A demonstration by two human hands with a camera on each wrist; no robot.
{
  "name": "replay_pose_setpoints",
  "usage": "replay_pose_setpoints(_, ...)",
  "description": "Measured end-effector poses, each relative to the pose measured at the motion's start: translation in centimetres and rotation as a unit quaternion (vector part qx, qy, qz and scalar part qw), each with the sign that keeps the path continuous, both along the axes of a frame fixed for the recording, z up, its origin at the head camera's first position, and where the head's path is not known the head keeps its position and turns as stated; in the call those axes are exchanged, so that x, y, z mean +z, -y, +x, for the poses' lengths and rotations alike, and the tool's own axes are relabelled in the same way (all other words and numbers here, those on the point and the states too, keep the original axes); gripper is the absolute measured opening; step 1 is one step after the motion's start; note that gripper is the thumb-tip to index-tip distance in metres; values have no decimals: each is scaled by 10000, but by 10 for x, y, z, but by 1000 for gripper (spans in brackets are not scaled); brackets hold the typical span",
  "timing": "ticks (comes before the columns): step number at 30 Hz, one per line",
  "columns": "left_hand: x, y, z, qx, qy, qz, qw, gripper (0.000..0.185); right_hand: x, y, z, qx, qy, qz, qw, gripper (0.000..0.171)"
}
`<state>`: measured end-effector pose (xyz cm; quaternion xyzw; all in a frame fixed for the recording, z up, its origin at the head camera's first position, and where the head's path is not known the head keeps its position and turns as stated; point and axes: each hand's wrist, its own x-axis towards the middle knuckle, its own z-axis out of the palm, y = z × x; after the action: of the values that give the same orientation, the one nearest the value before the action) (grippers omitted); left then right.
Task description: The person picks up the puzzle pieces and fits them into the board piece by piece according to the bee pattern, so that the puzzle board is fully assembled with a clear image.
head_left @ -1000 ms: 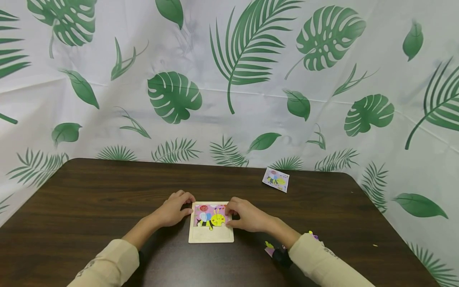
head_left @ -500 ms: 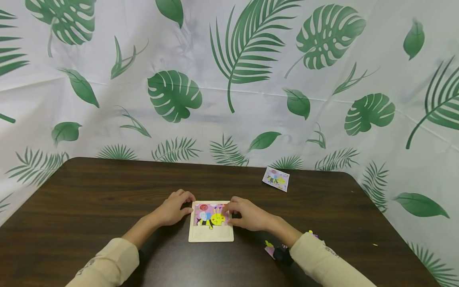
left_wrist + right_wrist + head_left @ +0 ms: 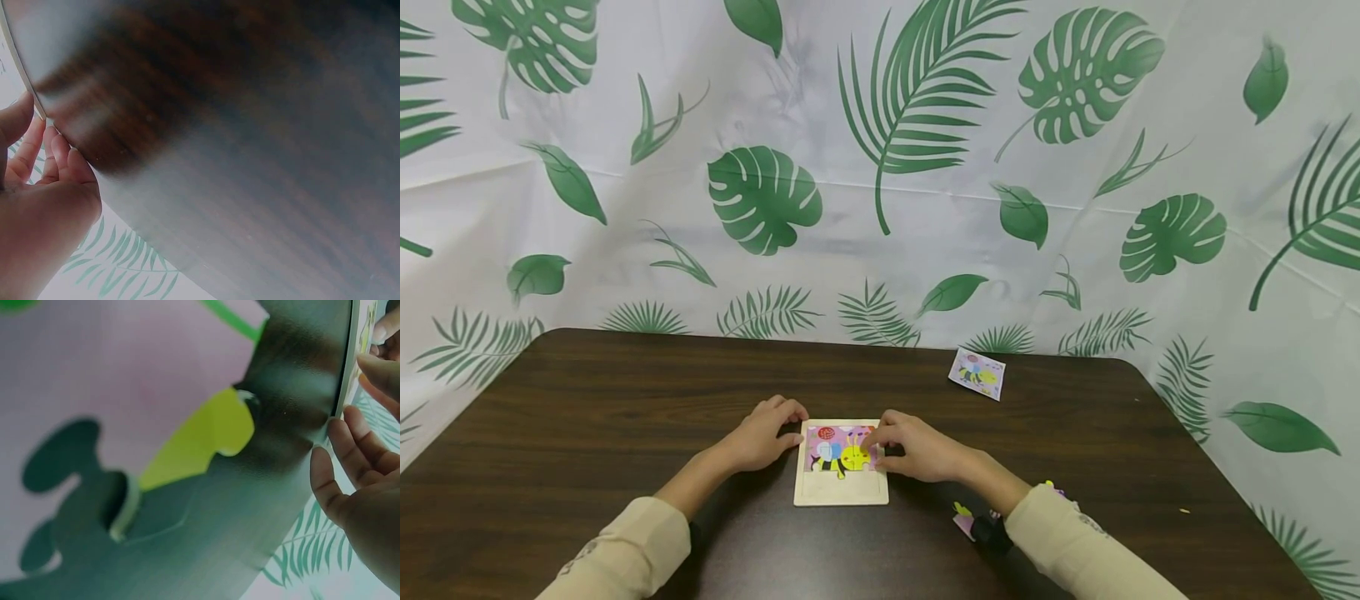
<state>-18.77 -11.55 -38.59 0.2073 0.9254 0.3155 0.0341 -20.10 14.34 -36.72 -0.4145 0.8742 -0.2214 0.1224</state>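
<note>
A small wooden puzzle board (image 3: 841,493) lies on the dark table near its front middle. Its upper part is filled with pink, yellow and blue pieces showing a bee; the lower strip is bare wood. My left hand (image 3: 765,438) holds the board's top left corner, thumb and curled fingers (image 3: 59,156) on either side of its thin edge (image 3: 25,75). My right hand (image 3: 912,447) is at the board's right side, thumb and forefinger pinching a puzzle piece (image 3: 871,444) in the top right. In the right wrist view the other fingers (image 3: 350,456) lie beside the board's edge (image 3: 345,369).
Several loose puzzle pieces (image 3: 962,518) lie by my right forearm, seen blurred and close as a pink and yellow piece (image 3: 200,444). A small picture card (image 3: 977,374) sits at the back right. A leaf-print cloth (image 3: 880,167) hangs behind the brown table (image 3: 587,400).
My right hand has crept slightly left over the board's top right piece. The left hand and the board have stayed put.
</note>
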Motion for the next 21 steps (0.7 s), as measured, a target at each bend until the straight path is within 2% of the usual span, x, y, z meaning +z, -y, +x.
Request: replay_pose_setpoints(21,2,0,1,16,38,21,10000,18,-3,0,-2,-45,-6,175,9998,22)
